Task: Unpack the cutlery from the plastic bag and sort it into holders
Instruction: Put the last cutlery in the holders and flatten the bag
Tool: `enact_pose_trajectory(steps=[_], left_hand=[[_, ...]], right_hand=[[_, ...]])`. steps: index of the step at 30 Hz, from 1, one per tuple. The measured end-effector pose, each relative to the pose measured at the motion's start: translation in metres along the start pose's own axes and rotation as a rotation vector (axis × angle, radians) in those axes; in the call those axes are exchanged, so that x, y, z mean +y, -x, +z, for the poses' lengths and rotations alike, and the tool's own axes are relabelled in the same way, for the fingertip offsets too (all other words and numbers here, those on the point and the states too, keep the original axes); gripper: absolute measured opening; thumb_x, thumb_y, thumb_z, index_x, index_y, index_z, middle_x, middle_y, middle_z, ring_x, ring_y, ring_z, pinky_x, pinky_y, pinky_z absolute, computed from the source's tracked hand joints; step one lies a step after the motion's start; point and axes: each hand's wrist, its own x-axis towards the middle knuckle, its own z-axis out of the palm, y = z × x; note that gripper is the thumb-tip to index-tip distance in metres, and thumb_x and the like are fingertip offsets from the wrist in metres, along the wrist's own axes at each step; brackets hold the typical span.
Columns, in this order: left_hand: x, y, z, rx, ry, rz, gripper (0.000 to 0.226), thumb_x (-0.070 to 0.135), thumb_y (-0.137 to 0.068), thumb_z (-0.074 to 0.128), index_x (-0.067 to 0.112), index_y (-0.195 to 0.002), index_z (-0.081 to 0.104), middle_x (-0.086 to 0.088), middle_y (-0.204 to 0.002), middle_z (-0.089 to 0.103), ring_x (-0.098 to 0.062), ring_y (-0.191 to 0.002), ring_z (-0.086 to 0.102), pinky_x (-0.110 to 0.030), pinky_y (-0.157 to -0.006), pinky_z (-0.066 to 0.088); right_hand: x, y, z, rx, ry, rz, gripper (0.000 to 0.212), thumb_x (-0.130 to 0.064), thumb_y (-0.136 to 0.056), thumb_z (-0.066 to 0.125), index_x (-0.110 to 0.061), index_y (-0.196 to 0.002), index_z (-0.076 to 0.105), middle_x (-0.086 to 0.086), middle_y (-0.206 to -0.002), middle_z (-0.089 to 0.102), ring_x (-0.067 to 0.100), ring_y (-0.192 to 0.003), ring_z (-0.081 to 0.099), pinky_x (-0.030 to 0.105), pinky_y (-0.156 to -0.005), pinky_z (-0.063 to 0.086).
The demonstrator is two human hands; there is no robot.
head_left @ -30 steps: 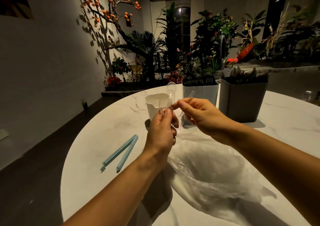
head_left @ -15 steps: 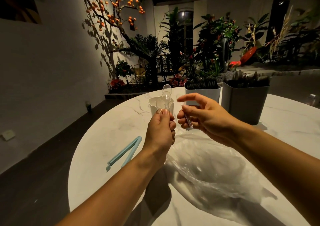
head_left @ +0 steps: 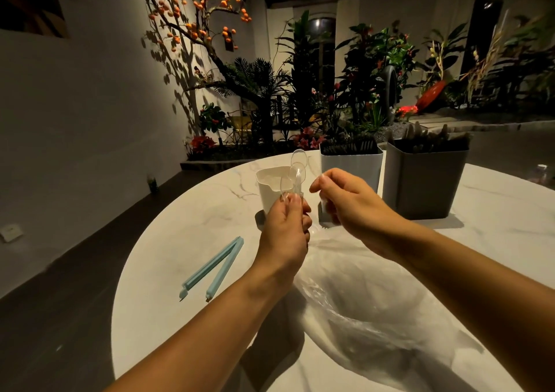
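Nearest me, a crumpled clear plastic bag (head_left: pixel 375 301) lies on the round white marble table (head_left: pixel 180 241). My left hand (head_left: pixel 285 235) pinches clear plastic spoons (head_left: pixel 295 171) upright before the white cup holder (head_left: pixel 270 187); I cannot tell my right hand's (head_left: pixel 351 208) grip.

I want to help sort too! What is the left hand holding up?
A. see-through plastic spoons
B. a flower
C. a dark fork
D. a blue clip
A: the left hand pinches a few clear plastic spoons by their handles, bowls up, in front of the white holder.
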Motion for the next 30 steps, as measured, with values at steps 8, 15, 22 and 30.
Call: enact_pose_trajectory(steps=[8, 15, 22, 30], left_hand=[[-0.009, -0.006, -0.004, -0.079, -0.099, 0.078, 0.029, 0.040, -0.107, 0.036, 0.019, -0.102, 0.057, -0.002, -0.079, 0.053, -0.007, -0.067, 0.047, -0.019, -0.059, 0.043], [0.003, -0.005, -0.013, -0.248, -0.002, -0.068, 0.036, 0.038, -0.108, 0.033, 0.008, -0.099, 0.052, 0.002, -0.060, 0.042, -0.004, -0.048, 0.037, -0.016, -0.045, 0.034], [0.014, -0.013, -0.033, -0.408, 0.015, -0.240, 0.035, 0.037, -0.109, 0.028, 0.009, -0.099, 0.046, -0.001, -0.062, 0.037, -0.010, -0.054, 0.031, -0.022, -0.050, 0.028], [0.016, -0.020, -0.041, -0.420, 0.116, -0.365, 0.043, 0.039, -0.101, 0.030, 0.006, -0.094, 0.057, -0.005, -0.066, 0.033, -0.014, -0.057, 0.024, -0.027, -0.054, 0.017]], right_hand=[[0.000, -0.012, 0.014, 0.032, 0.023, -0.047, 0.029, -0.035, -0.105, 0.041, -0.016, -0.112, 0.063, -0.003, -0.087, 0.061, 0.011, -0.078, 0.054, 0.021, -0.065, 0.044], [-0.007, -0.022, 0.013, -0.023, -0.318, 0.154, 0.027, -0.025, -0.103, 0.049, -0.007, -0.113, 0.066, 0.013, -0.107, 0.070, 0.019, -0.100, 0.064, 0.027, -0.078, 0.048], [-0.008, -0.027, 0.010, -0.163, -0.325, 0.163, 0.020, -0.017, -0.095, 0.061, -0.006, -0.109, 0.070, 0.011, -0.109, 0.072, 0.019, -0.103, 0.066, 0.026, -0.081, 0.049], [-0.008, -0.034, 0.018, -0.252, -0.327, 0.132, 0.018, -0.020, -0.100, 0.056, -0.012, -0.088, 0.067, 0.009, -0.095, 0.070, 0.024, -0.088, 0.060, 0.030, -0.070, 0.043]])
